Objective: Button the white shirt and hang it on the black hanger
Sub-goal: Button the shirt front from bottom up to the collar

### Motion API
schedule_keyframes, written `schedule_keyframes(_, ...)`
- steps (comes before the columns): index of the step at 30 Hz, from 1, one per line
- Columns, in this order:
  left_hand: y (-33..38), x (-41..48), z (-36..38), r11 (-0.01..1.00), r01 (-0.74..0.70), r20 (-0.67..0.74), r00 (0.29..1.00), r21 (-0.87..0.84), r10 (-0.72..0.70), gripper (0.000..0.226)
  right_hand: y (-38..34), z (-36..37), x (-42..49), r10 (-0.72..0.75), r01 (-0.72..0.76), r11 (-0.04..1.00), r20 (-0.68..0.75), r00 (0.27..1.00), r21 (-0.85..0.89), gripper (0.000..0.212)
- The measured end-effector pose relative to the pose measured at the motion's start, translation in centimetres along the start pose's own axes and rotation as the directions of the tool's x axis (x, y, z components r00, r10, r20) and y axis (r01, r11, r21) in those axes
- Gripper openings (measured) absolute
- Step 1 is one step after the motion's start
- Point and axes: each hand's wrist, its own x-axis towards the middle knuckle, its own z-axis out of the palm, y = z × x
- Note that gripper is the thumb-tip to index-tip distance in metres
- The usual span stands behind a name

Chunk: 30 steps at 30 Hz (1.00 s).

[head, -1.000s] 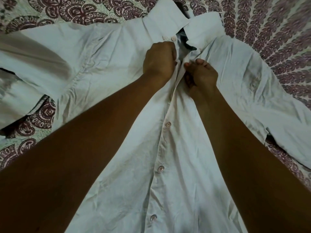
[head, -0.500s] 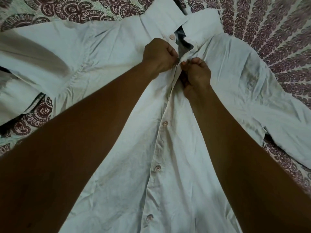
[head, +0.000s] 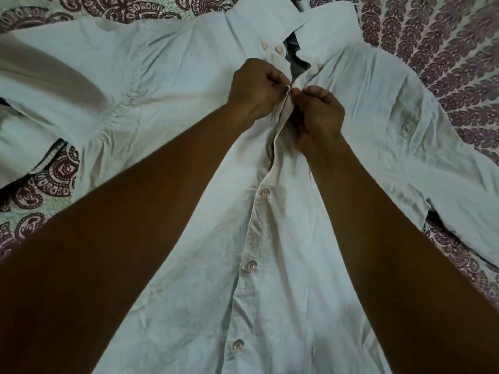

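White shirt [head: 283, 292] lies front-up, spread on a maroon-print cloth [head: 445, 49], sleeves out to both sides. Left hand [head: 256, 90] has its fingers curled tight, thumb & forefinger pinching one edge of the placket just below the collar [head: 270, 20]. Right hand [head: 318, 114] is likewise curled, pinching the opposite edge; the two hands' fingertips nearly touch. Three buttons [head: 265, 193] lower down the front look done up. Collar gapes open, w/ 2 small buttons on one flap.

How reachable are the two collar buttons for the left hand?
Probably yes: collar buttons lie uncovered just beyond the left hand, nothing between. It pinches the white shirt placket, so it must release first.
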Motion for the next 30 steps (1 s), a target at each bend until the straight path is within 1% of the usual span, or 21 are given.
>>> schedule_keyframes(2, -0.3, 0.1, 0.0, 0.999, 0.006, 0.011, 1.0, -0.042, -0.006, 0.009, -0.1, -0.1, 0.0, -0.002, 0.003, 1.0, 0.013, 1.0, -0.02, 0.029)
schedule_keyframes(5, -0.6, 0.0, 0.2, 0.994, 0.004, 0.008, 1.0, -0.112, -0.003, 0.006, -0.3, -0.3, 0.1, 0.011, -0.012, 1.0, 0.064, 0.998, 0.006, 0.036)
schedule_keyframes(8, -1.2, -0.2, 0.3, 0.987, 0.004, -0.004, 1.0, -0.162, -0.004, 0.011, -0.1, -0.4, 0.2, 0.011, -0.011, 1.0, 0.082, 0.997, -0.004, 0.038)
schedule_keyframes(12, -1.8, -0.3, 0.7, 0.976, 0.021, -0.043, 0.999, -0.218, -0.031, 0.016, 0.7, -0.4, 0.4, -0.032, 0.033, 0.999, 0.054, 0.998, -0.018, 0.035)
schedule_keyframes(15, -1.9, -0.2, 0.8, 0.976, 0.022, -0.073, 0.997, -0.215, -0.039, 0.019, 1.2, -0.6, 0.4, -0.099, 0.1, 0.994, 0.026, 0.995, -0.04, 0.027)
schedule_keyframes(17, -1.9, -0.2, 0.9, 0.975, 0.02, -0.09, 0.995, -0.22, -0.041, 0.018, 1.2, -0.8, 0.3, -0.089, 0.088, 0.996, 0.045, 0.995, 0.024, 0.019)
schedule_keyframes(19, -1.9, -0.3, 1.0, 0.976, 0.019, -0.108, 0.993, -0.219, -0.043, 0.01, 1.1, -1.0, 0.4, -0.072, 0.069, 0.995, 0.042, 0.996, 0.068, 0.014)
schedule_keyframes(20, -1.8, -0.4, 1.1, 0.976, 0.017, -0.114, 0.993, -0.219, -0.043, 0.005, 1.0, -1.0, 0.4, -0.068, 0.065, 0.995, 0.038, 0.997, 0.073, 0.016)
schedule_keyframes(24, -1.2, -0.5, 0.8, 0.988, 0.033, -0.106, 0.993, -0.148, -0.049, 0.011, 0.8, -0.7, 0.2, -0.081, 0.078, 0.996, 0.063, 0.995, 0.049, 0.034)
schedule_keyframes(25, -0.9, -0.5, 0.7, 0.991, 0.048, -0.106, 0.993, -0.129, -0.062, 0.013, 0.8, -0.6, 0.1, -0.084, 0.082, 0.996, 0.062, 0.995, 0.035, 0.035)
schedule_keyframes(27, -0.4, -0.4, 0.6, 0.993, 0.063, -0.117, 0.99, -0.096, -0.074, 0.029, 0.8, -0.4, 0.1, -0.093, 0.094, 0.996, 0.051, 0.994, -0.012, 0.033)
schedule_keyframes(28, -0.2, -0.4, 0.6, 0.996, 0.056, -0.118, 0.991, -0.077, -0.064, 0.032, 0.8, -0.4, 0.2, -0.1, 0.101, 0.995, 0.047, 0.994, -0.022, 0.032)
schedule_keyframes(30, -0.2, -0.3, 0.5, 0.999, 0.038, -0.119, 0.992, -0.027, -0.041, 0.025, 1.0, -0.2, 0.2, -0.117, 0.117, 0.993, 0.041, 0.992, -0.012, 0.034)
